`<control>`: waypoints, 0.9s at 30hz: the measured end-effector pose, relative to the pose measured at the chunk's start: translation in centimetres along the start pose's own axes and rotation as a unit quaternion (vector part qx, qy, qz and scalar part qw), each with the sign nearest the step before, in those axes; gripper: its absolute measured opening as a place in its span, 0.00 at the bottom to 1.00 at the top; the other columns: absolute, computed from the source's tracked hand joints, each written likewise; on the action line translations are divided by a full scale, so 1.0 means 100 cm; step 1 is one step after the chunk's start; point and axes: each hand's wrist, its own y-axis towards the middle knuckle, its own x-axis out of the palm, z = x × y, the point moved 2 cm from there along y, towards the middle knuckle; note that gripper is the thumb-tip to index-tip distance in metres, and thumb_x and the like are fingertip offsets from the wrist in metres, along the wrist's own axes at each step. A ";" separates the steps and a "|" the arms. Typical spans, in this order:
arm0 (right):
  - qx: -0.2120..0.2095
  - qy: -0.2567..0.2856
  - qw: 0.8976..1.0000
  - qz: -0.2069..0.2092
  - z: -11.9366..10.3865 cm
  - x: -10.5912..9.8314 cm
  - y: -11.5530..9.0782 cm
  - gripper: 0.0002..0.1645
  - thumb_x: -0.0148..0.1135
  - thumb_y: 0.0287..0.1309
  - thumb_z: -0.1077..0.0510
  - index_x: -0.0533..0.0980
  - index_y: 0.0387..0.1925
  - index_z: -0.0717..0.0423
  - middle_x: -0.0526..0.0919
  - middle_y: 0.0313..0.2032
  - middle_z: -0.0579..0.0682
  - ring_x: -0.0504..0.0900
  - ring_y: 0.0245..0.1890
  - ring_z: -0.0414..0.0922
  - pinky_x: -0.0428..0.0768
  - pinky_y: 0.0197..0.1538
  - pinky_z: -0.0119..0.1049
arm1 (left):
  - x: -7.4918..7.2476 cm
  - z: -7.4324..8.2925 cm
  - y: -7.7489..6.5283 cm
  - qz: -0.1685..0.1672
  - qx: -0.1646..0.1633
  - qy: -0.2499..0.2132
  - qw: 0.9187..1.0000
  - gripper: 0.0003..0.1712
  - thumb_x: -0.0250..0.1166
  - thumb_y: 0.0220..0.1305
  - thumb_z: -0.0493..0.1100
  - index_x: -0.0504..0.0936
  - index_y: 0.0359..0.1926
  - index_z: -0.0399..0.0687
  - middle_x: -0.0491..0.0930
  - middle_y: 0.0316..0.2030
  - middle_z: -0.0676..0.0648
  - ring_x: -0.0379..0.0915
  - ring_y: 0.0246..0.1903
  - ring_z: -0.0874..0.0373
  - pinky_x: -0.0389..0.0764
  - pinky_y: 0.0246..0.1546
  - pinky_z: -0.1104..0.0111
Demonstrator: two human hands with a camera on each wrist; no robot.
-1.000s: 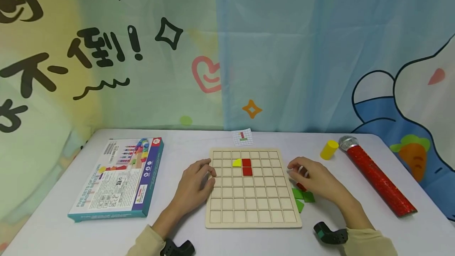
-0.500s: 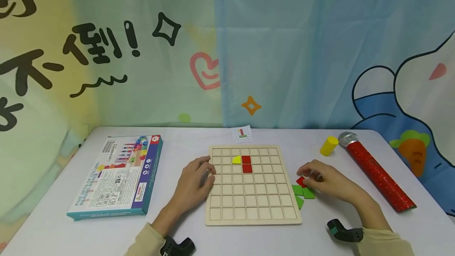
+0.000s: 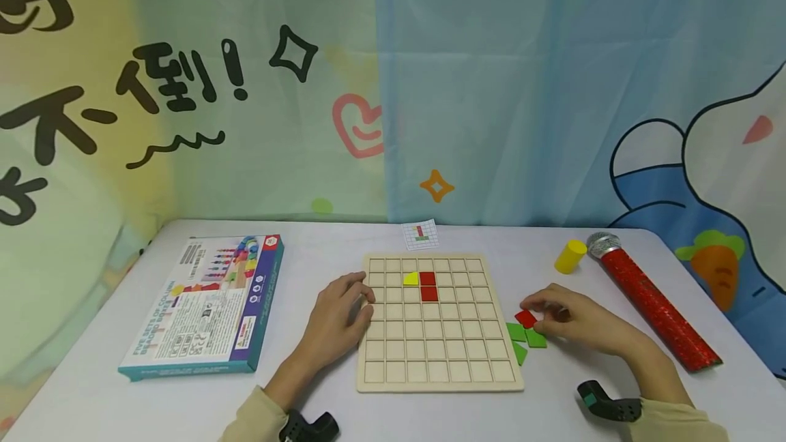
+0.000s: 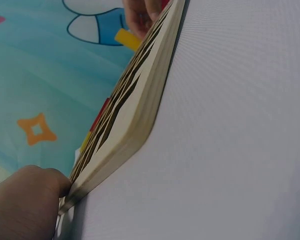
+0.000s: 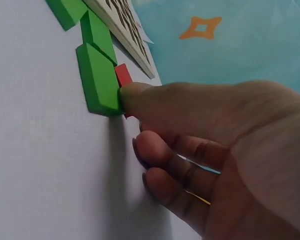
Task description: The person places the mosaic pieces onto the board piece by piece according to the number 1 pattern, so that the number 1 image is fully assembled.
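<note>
While the right grip (image 3: pixel 574 317) pinches a red tile (image 3: pixel 525 319) right of the board (image 3: pixel 439 329), just beside the green pieces (image 3: pixel 537 339), I'd worry a little: working so close, it could nudge a green one askew. The left grip (image 3: pixel 338 309) rests loosely at the board's left edge; leaning there might shift it.

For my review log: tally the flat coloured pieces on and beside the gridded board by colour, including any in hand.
Red pieces: 3 (two on the board, one in the right hand)
Yellow piece: 1 (on the board)
Green pieces: 3 (beside the board)
Total: 7
</note>
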 end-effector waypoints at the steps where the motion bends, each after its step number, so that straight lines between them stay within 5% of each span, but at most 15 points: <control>1: 0.002 0.001 1.000 0.000 0.001 0.000 0.000 0.21 0.64 0.56 0.52 0.76 0.52 0.51 0.78 0.45 0.46 0.72 0.39 0.36 0.75 0.41 0.27 | 0.000 0.000 0.000 0.000 0.000 0.000 1.000 0.05 0.61 0.60 0.41 0.76 0.36 0.57 0.74 0.58 0.43 0.67 0.61 0.46 0.65 0.58 0.44; 8: 0.017 0.000 1.000 0.005 0.004 -0.001 0.001 0.17 0.59 0.61 0.53 0.75 0.51 0.50 0.78 0.41 0.45 0.73 0.38 0.37 0.75 0.39 0.28 | 0.000 0.000 0.000 -0.002 0.000 0.000 1.000 0.05 0.61 0.60 0.40 0.76 0.36 0.57 0.74 0.59 0.43 0.67 0.62 0.47 0.64 0.59 0.44; 27: 0.041 0.013 0.999 0.026 0.005 0.004 0.006 0.14 0.65 0.55 0.49 0.71 0.38 0.50 0.77 0.30 0.44 0.73 0.32 0.40 0.72 0.35 0.29 | -0.002 0.003 0.000 -0.008 -0.012 -0.008 1.000 0.04 0.61 0.61 0.40 0.76 0.36 0.57 0.73 0.59 0.42 0.66 0.62 0.46 0.63 0.60 0.44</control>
